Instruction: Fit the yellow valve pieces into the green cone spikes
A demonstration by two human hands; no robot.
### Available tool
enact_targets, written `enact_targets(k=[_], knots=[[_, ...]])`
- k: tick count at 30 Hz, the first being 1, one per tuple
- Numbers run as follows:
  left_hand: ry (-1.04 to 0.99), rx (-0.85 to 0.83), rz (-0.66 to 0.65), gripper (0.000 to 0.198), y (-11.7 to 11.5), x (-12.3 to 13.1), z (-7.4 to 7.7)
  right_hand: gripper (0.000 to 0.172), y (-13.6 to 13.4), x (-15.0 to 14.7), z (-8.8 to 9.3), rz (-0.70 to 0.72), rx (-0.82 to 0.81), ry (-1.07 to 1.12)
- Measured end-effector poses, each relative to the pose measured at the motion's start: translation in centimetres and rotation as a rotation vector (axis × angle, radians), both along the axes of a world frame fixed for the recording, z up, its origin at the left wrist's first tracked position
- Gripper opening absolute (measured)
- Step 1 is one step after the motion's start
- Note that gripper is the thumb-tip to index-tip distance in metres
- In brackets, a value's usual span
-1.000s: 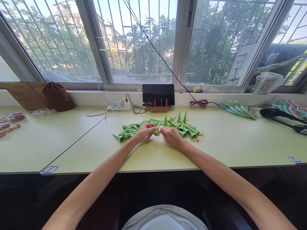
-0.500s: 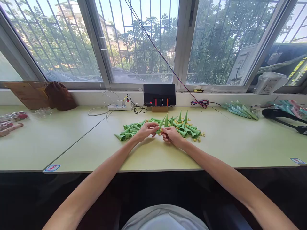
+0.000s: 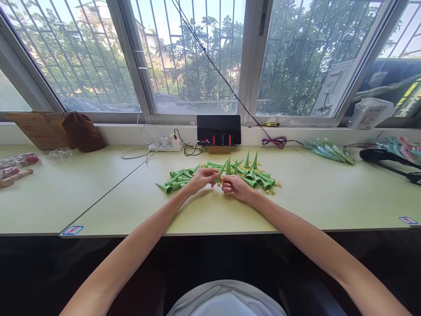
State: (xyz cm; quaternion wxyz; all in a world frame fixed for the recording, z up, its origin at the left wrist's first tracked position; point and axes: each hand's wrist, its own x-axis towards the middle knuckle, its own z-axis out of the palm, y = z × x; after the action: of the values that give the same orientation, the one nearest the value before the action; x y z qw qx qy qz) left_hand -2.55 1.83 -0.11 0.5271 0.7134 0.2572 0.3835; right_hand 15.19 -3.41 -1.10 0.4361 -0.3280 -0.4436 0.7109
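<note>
**Item 1. Left hand**: forearm bare and reaching in from the lower left. Thumb and forefinger pinch a slim green plastic cone near its wide end, and the other fingers are loosely bent beneath.

**Item 2. Right hand**: set just beside the left, knuckles up. The fingers are curled in and pressed together at the cone's wide end, where they close on a small yellow plastic piece. How the piece sits against the cone is too small to tell.

**Item 3. The held cone**: raised slightly above the pale yellow-green table, between the two hands. It is tilted, with the tip pointing up and away.

**Item 4. Loose heap of matching green cones**: lies flat just left of the left hand.

**Item 5. Second heap of green cones**: just beyond the right hand, mixed with yellow bits. A few cones stand upright.

**Item 6. Back edge of the table, under the barred windows**:
- black rectangular screen on a small stand, directly beyond the hands
- white power strip with cables, to the left of the screen
- brown cloth pouch, far left
- coiled red-and-black wire, to the right of the screen
- bundle of pale green packets, well to the right
</note>
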Motion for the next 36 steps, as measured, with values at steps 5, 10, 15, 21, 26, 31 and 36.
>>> enact_targets(k=[5,10,15,21,26,31,36], knots=[[0.057,-0.027,0.038,0.047,0.3,-0.2,-0.5,0.03,-0.2,0.0,-0.7,-0.111,0.204,-0.151],[0.095,-0.091,0.048,0.048,0.5,-0.1,-0.9,0.029,0.0,0.3,-1.1,-0.398,0.761,-0.717],[0.088,-0.108,0.03,0.046,0.5,-0.1,-0.8,0.03,0.0,0.3,-0.9,-0.437,0.864,-0.833],[0.074,-0.104,0.01,0.044,0.5,-0.1,-0.8,0.031,-0.3,0.1,-0.7,-0.314,0.642,-0.64],[0.053,-0.08,0.009,0.043,0.5,-0.1,-0.9,0.031,-0.2,0.0,-0.9,-0.245,0.532,-0.526],[0.048,-0.069,0.004,0.043,0.5,0.0,-0.7,0.03,-0.2,0.0,-0.8,-0.237,0.528,-0.535],[0.074,-0.048,-0.004,0.045,0.3,0.1,-0.5,0.03,-0.5,-0.1,-0.5,-0.325,0.611,-0.699]])
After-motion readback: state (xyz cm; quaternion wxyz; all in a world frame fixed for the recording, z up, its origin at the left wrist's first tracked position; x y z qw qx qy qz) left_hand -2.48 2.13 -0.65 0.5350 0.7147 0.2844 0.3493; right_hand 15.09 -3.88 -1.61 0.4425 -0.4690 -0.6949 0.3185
